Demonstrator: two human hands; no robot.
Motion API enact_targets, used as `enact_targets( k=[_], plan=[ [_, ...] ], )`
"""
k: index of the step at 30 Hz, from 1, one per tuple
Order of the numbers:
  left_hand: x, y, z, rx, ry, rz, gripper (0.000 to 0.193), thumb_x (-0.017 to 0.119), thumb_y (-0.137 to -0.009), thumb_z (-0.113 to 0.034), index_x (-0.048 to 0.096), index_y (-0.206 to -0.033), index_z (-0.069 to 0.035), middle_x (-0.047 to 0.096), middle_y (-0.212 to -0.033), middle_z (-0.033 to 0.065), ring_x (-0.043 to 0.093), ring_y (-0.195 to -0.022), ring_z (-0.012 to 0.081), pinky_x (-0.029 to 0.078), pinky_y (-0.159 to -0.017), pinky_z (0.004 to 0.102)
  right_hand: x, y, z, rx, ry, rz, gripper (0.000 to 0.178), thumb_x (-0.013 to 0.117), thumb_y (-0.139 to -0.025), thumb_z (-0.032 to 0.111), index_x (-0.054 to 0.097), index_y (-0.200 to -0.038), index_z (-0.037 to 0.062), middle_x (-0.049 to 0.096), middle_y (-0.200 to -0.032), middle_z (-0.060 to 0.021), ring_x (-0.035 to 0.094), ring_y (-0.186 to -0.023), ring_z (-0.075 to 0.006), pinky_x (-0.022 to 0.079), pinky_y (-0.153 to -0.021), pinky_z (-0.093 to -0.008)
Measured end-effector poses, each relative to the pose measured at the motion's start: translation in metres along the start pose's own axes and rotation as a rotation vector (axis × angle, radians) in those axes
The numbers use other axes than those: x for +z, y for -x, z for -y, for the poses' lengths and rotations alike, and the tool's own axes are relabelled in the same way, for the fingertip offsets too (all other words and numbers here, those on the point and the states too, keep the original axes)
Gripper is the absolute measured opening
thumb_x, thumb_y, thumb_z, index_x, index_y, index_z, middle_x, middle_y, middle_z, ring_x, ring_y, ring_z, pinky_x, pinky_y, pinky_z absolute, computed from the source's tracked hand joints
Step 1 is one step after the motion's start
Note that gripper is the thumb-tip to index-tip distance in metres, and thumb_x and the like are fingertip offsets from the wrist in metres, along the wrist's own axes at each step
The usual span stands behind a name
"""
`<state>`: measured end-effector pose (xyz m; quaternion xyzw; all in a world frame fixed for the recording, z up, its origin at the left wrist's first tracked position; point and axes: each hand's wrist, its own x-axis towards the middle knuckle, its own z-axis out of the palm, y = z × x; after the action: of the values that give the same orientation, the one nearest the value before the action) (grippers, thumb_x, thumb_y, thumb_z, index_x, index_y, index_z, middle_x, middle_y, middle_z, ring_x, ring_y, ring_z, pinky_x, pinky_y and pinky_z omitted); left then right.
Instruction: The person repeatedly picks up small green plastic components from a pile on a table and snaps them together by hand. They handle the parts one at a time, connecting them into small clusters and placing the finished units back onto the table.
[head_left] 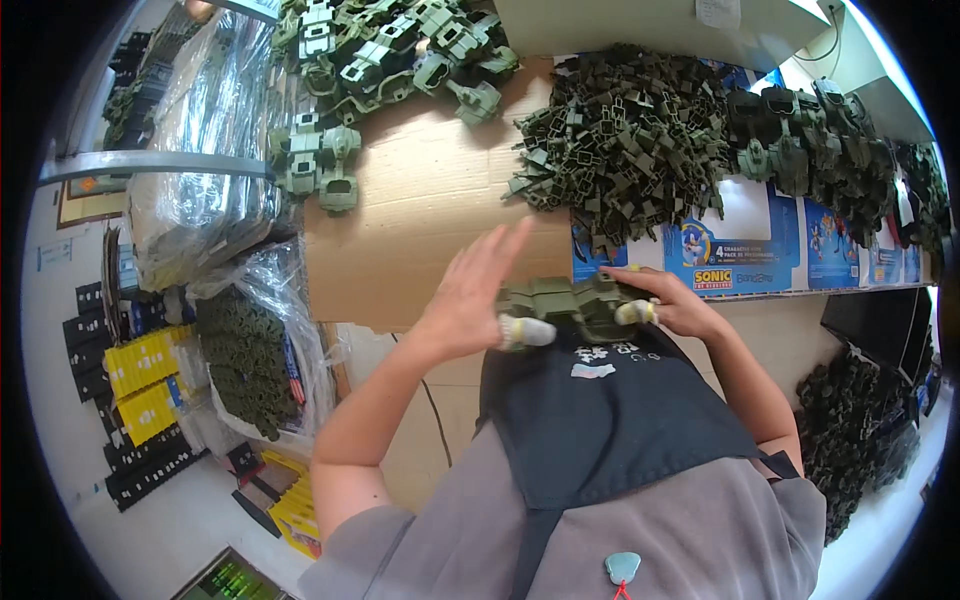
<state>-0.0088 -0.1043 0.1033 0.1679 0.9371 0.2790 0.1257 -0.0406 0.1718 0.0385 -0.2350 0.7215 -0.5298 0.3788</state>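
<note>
An olive-green moulded plastic part (pixel 556 304), blocky with a rounded end, is held in front of my apron at the near edge of the work surface. My right hand (pixel 675 302) grips its right end, fingers over the far side and the thumb, wrapped in a white cover, on the near side. At its left end is my left hand (pixel 462 305), with fingers stretched out and pointing away. Its white-covered thumb rests against the part's near side. The left palm hides that end of the part.
Brown cardboard (pixel 420 230) covers the surface ahead. Similar green parts (pixel 400 50) are heaped at far left, small dark-green pieces (pixel 625 140) at centre right, and more parts (pixel 800 140) further right. A plastic-lined container (pixel 250 350) of green pieces stands at left.
</note>
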Motion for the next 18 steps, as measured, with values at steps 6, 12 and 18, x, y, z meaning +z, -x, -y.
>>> enact_targets(
  k=[6,12,18],
  plan=[
    [0.055,0.023,0.007,-0.393,0.890,0.063,0.078,0.072,-0.069,-0.006,0.028,-0.133,-0.010,0.051,-0.111,0.0063,0.049,-0.104,0.0147,0.036,-0.091,0.0268,-0.004,0.010,-0.020,0.026,0.114,-0.109,0.056,0.062,-0.075,0.014,0.043,-0.127,0.0111,0.048,-0.120,-0.0175,0.043,-0.115,-0.0306,0.032,-0.098,-0.0358],
    [0.074,0.015,-0.009,-0.309,0.740,-0.091,0.065,0.072,-0.064,-0.013,0.043,-0.122,-0.008,0.053,-0.104,0.0105,0.051,-0.101,0.0227,0.039,-0.088,0.0308,0.025,-0.023,0.053,-0.253,0.469,-0.128,0.061,0.061,-0.070,0.014,0.038,-0.126,0.0083,0.049,-0.115,-0.0170,0.044,-0.110,-0.0339,0.034,-0.094,-0.0409],
    [0.078,0.017,-0.016,-0.258,0.623,-0.143,0.058,0.068,-0.063,-0.009,0.047,-0.118,-0.006,0.055,-0.105,0.0119,0.053,-0.100,0.0249,0.041,-0.086,0.0327,0.020,-0.034,0.037,-0.231,0.338,0.130,0.076,0.062,-0.067,0.009,0.025,-0.134,0.0118,0.052,-0.110,-0.0168,0.048,-0.106,-0.0318,0.037,-0.092,-0.0389]
  ],
)
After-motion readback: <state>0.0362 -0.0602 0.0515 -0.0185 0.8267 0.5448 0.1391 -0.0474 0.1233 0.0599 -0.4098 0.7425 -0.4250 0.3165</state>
